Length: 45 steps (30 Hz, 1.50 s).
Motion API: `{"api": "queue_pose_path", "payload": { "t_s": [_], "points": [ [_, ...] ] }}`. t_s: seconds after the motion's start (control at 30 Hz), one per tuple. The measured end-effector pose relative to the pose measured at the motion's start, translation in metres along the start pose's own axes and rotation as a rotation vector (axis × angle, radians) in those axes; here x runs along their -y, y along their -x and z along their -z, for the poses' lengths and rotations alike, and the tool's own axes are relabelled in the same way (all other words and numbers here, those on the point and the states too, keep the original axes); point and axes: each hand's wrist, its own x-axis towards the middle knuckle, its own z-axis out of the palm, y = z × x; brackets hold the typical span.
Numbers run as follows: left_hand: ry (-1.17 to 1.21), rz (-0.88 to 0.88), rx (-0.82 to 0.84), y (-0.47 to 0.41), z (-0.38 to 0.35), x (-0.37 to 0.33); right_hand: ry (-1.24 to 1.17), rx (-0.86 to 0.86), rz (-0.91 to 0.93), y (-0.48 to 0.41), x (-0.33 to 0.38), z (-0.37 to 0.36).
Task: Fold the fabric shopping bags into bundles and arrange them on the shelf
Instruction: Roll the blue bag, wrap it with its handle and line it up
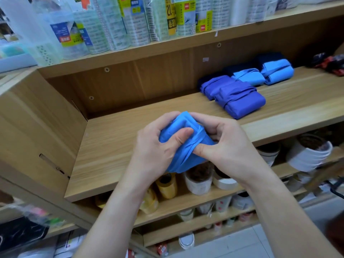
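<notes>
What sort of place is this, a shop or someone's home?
Probably a small shop or stockroom: packaged clear tape rolls crowd the upper wooden shelf, brown and white tape rolls fill the lower shelf, and folded blue fabric bag bundles sit side by side on the middle shelf.

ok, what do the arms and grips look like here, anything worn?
Both grips are bare hands: the left grip and right grip show no gloves or rings. The left forearm and right forearm are bare down to the frame edge, with no sleeves, watch or bands in view.
</notes>
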Motion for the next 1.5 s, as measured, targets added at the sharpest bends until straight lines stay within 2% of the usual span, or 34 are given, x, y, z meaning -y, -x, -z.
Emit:
{"api": "queue_pose_path", "payload": {
  "t_s": [0.17, 0.23, 0.3, 0.37, 0.43, 0.5, 0.6, 0.67, 0.77, 0.87, 0.93, 1.03, 1.17, 1.3, 1.5],
  "points": [
    [-0.400, -0.129, 0.031, 0.002, -0.007, -0.001, -0.085, -0.106, -0.059, 0.003, -0.010, -0.005],
    [-0.441, -0.127, 0.111, 0.003, -0.009, 0.002, -0.082, -0.130, -0.088, 0.006, -0.013, -0.004],
    [-0.298, -0.066, 0.214, 0.003, -0.009, 0.003, -0.093, -0.161, -0.111, 0.008, -0.014, 0.003],
    [-0.047, 0.038, 0.260, 0.002, -0.007, -0.001, -0.170, -0.218, -0.124, 0.010, -0.014, 0.013],
    [0.190, 0.103, 0.258, 0.002, -0.011, -0.007, -0.304, -0.299, -0.149, 0.014, -0.016, 0.027],
    [0.299, 0.142, 0.213, 0.002, -0.022, -0.013, -0.348, -0.321, -0.167, 0.019, -0.020, 0.041],
    [0.249, 0.162, 0.133, -0.001, -0.044, -0.016, -0.426, -0.184, -0.207, 0.028, -0.016, 0.062],
    [0.217, 0.173, 0.148, -0.004, -0.058, -0.018, -0.338, -0.154, -0.218, 0.033, -0.013, 0.076],
    [0.238, 0.189, 0.241, -0.010, -0.078, -0.021, -0.090, -0.291, -0.187, 0.035, -0.017, 0.095],
    [0.245, 0.155, 0.285, -0.021, -0.103, -0.027, -0.079, -0.371, -0.185, 0.039, -0.027, 0.117],
    [0.242, 0.134, 0.224, -0.029, -0.126, -0.031, -0.072, -0.393, -0.197, 0.040, -0.031, 0.137],
    [0.194, 0.114, 0.099, -0.048, -0.159, -0.036, -0.010, -0.228, -0.205, 0.040, -0.035, 0.176],
    [0.131, 0.113, 0.035, -0.080, -0.189, -0.040, 0.576, 0.125, -0.184, 0.032, -0.044, 0.225],
    [0.065, 0.143, 0.100, -0.100, -0.214, -0.040, 0.769, 0.204, -0.080, 0.009, -0.054, 0.260],
    [-0.019, 0.171, 0.089, -0.117, -0.228, -0.044, 0.794, 0.272, -0.038, -0.023, -0.072, 0.294]
  ]
}}
